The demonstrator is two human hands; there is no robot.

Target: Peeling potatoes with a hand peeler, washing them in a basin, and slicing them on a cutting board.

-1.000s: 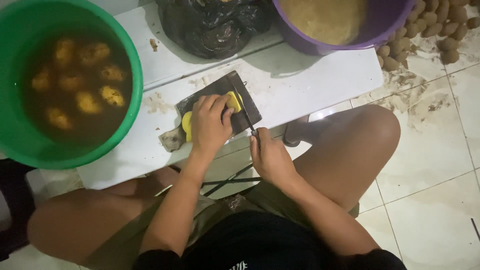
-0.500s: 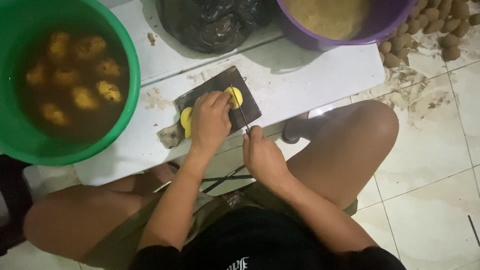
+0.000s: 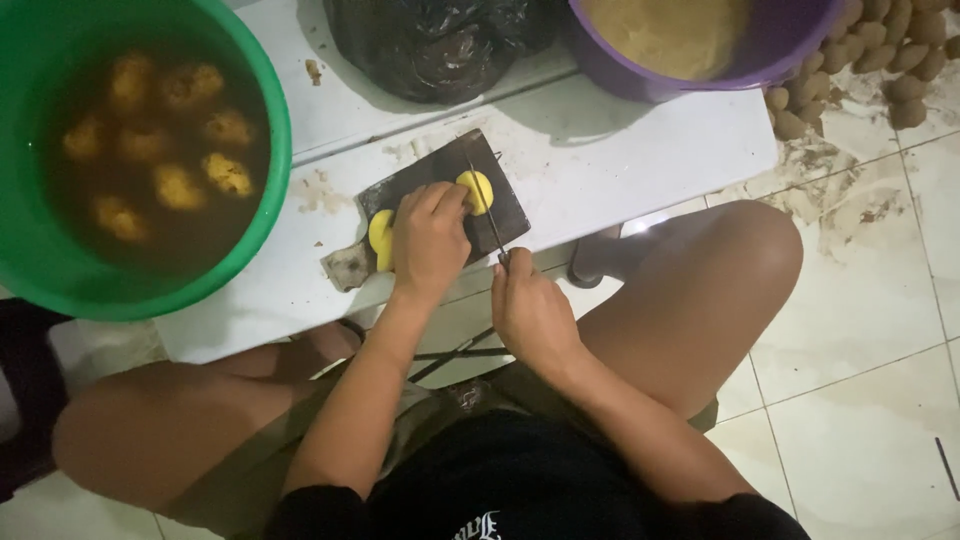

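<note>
Green bucket (image 3: 262, 215) at counter (image 3: 620, 150) left edge: dark water, peeled yellow potatoes submerged. Left hand (image 3: 430, 240), fingers curled together, presses a peeled yellow potato (image 3: 478, 190) on the dark cutting board (image 3: 505, 215) at the near edge. Right hand (image 3: 530, 310), fingers clamped on knife (image 3: 487, 215) handle; blade against potato's cut face. Black bag (image 3: 440, 40), then purple bucket (image 3: 690, 75) of pale contents, along far edge.

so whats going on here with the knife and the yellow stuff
A seated person is slicing a peeled yellow potato on a small dark cutting board set on a white table. The left hand pins the potato; the right hand holds a knife. A green tub at the left holds more peeled ones in water.
</note>
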